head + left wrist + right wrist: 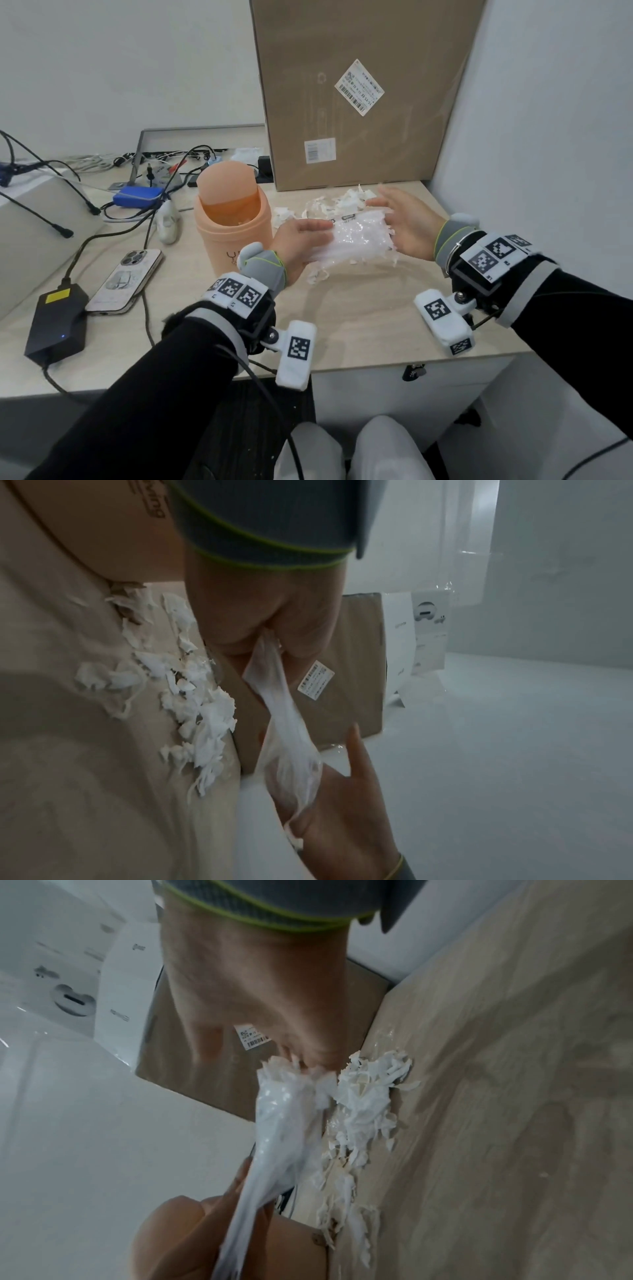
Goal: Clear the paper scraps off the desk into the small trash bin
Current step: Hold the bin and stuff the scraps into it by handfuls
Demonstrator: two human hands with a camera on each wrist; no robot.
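- The left hand (pixel 301 240) pinches one end of a clear plastic bag (pixel 356 236) stuffed with white scraps, thumb on top, held above the desk (pixel 359 308).
- The right hand (pixel 407 222) meets the bag's other end with fingers spread and fairly straight; whether it actually grips the bag, I cannot tell.
- Loose paper scraps (pixel 342 202) lie on the desk beyond the bag, near the foot of the cardboard box (pixel 359 102); a few more lie under the bag.
- The small orange trash bin (pixel 233 222) stands just left of the left hand, its swing lid tilted open.
- A phone (pixel 126 281) and a black power brick (pixel 54 325) sit further left.
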